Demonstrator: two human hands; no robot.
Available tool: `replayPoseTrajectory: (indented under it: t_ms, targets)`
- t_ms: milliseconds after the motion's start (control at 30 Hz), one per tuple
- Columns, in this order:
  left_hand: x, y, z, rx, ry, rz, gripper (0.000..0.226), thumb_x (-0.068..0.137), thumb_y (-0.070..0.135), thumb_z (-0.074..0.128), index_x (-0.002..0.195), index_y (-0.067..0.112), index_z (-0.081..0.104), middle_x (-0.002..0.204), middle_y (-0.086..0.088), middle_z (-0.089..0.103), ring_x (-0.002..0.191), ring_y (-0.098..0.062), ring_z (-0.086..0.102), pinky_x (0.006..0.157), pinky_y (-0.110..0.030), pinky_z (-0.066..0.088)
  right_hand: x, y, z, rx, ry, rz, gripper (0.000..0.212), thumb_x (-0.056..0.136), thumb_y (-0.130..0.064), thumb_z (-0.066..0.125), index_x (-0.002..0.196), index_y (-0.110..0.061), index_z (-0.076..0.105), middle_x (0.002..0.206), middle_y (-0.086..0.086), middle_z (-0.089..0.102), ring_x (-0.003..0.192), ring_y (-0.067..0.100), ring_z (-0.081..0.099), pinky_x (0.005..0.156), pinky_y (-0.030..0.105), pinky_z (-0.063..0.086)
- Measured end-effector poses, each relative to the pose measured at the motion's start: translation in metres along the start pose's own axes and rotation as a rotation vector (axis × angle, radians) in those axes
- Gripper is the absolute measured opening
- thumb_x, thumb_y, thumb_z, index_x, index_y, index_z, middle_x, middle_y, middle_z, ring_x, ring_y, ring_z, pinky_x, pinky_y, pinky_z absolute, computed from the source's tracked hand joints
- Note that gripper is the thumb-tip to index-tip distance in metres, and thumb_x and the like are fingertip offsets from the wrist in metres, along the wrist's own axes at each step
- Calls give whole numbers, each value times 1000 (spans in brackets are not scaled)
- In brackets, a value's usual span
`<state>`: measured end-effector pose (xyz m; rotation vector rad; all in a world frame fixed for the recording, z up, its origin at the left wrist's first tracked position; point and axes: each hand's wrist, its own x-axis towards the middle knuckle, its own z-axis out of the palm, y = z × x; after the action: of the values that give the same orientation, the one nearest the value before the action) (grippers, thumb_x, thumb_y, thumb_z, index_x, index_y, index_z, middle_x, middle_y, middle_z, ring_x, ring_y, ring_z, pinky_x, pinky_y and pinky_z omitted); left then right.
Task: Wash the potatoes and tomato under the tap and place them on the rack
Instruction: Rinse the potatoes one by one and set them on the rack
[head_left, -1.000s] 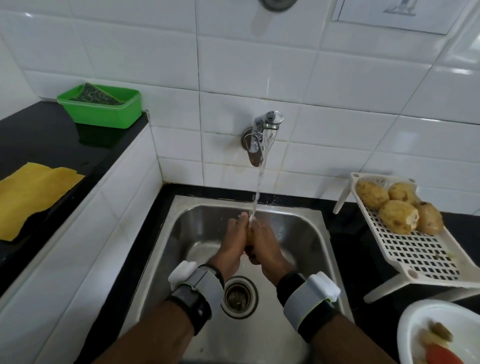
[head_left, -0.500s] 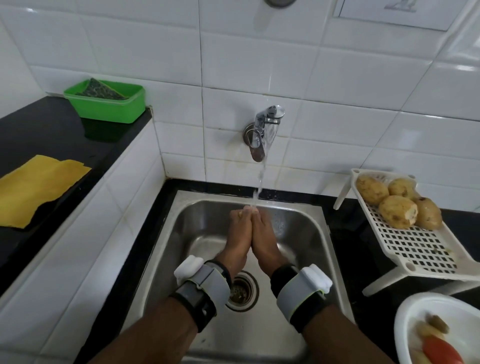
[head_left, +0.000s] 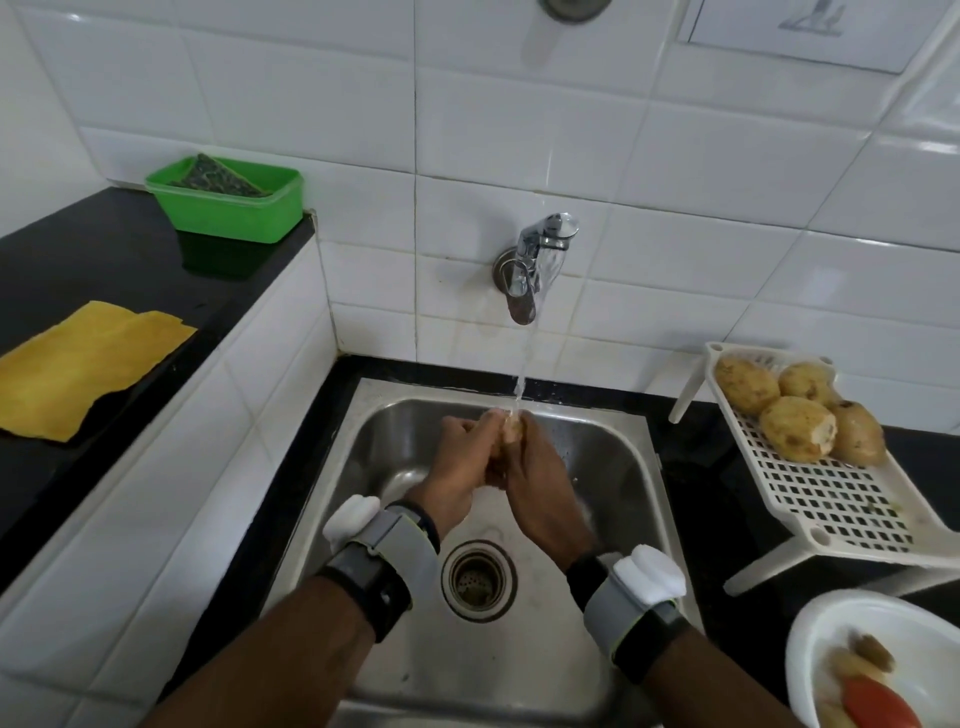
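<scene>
One potato (head_left: 511, 432) clasped between both hands, only a pale sliver of it showing at the fingertips, directly under the stream of water (head_left: 522, 374). Left hand (head_left: 460, 475) curled round one side of it, knuckles bent over the top; right hand (head_left: 543, 491) cupped against the other side, fingers folded along it, palms close together. Held over the steel sink (head_left: 618, 467), clear of the basin floor. Just above and beyond the fingertips, the chrome tap (head_left: 535, 265) on the tiled wall, running. Below the wrists and nearer the body, the round drain (head_left: 479, 579). Grey wrist straps (head_left: 384, 551) with white pods on both forearms.

Off to the right of the right hand, past the sink's edge, a white slotted rack (head_left: 831, 509) standing on legs on the black counter, with four more potatoes (head_left: 800, 428) bunched at its far end, touching one another. Nearer than the rack and further right of the right forearm, a white bowl (head_left: 815, 634), cut off by the frame edge, with the red tomato (head_left: 878, 709) and some brownish pieces inside, too blurred to tell apart.

Far out to the left of the left hand, on the raised black counter, a yellow cloth (head_left: 83, 364) lying flat, and beyond it against the wall a green tub (head_left: 234, 215) with a dark scouring pad (head_left: 221, 174) in it
</scene>
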<state>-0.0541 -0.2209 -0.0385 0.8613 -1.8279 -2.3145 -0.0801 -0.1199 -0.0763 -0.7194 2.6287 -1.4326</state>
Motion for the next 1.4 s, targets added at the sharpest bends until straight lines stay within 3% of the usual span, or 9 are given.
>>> replayPoseTrajectory:
  t_ms: [100, 300, 400, 533, 833, 967, 1100, 1233, 1400]
  targets:
    - [-4, 2, 3, 225, -63, 34, 36, 100, 37, 41, 105, 8, 63, 64, -1, 53, 48, -10, 45, 43, -22, 35, 0, -7, -11, 6, 51, -35, 39, 104, -46, 24, 112, -19, 50, 93, -6, 61, 85, 5, 60, 80, 28, 51]
    - [2, -7, -9, 757, 76, 503, 46, 105, 36, 31, 98, 9, 67, 86, -8, 69, 79, -20, 65, 73, -30, 50, 14, -1, -13, -10, -32, 45, 33, 106, -23, 27, 90, -17, 54, 87, 1, 58, 75, 11, 53, 70, 31, 44]
    - [7, -10, -18, 877, 59, 709, 42, 105, 36, 30, 97, 10, 63, 78, -6, 68, 71, -19, 64, 70, -36, 52, 18, -17, -20, 345, -141, 326, 45, 106, -35, 26, 75, -15, 53, 59, 1, 50, 46, 9, 40, 42, 23, 30]
    - [7, -7, -25, 1019, -77, 865, 43, 102, 44, 28, 120, 15, 55, 101, -2, 62, 84, -16, 61, 74, -31, 51, 20, -23, -32, 691, -373, 576, 61, 102, -53, 26, 68, -15, 59, 55, 2, 46, 37, 6, 28, 33, 13, 20]
    - [13, 5, -13, 756, -16, 500, 33, 103, 24, 35, 80, 10, 55, 71, -1, 57, 67, -18, 55, 63, -29, 45, 6, -29, -9, 256, -35, 250, 63, 107, -39, 18, 76, -7, 62, 59, 6, 60, 50, 12, 55, 52, 22, 46]
    - [13, 13, -12, 726, -24, 351, 37, 104, 30, 34, 89, 10, 60, 87, -13, 64, 82, -27, 59, 79, -39, 49, 6, -20, -6, 1, 32, 9, 47, 105, -41, 21, 89, -17, 58, 81, -2, 59, 76, 10, 57, 74, 24, 45]
    - [16, 8, -14, 533, -79, 19, 48, 101, 46, 33, 78, 12, 60, 59, -2, 54, 46, -13, 45, 44, -22, 34, 5, -7, -2, -133, 35, -60, 47, 102, -48, 23, 114, -15, 54, 104, 0, 58, 96, 17, 51, 87, 28, 41]
    - [12, 7, -9, 655, -99, 235, 42, 104, 36, 33, 96, 8, 63, 78, -5, 61, 63, -14, 55, 56, -26, 44, 6, -14, -11, -1, 34, -30, 28, 107, -28, 28, 100, -18, 54, 90, -5, 58, 84, 6, 55, 74, 10, 38]
    - [11, 4, -8, 859, -19, 505, 41, 104, 40, 32, 99, 12, 62, 87, -4, 66, 79, -17, 63, 72, -29, 49, 22, -17, -17, 157, -29, 220, 28, 105, -24, 35, 87, -17, 55, 79, 0, 56, 64, 7, 53, 64, 21, 46]
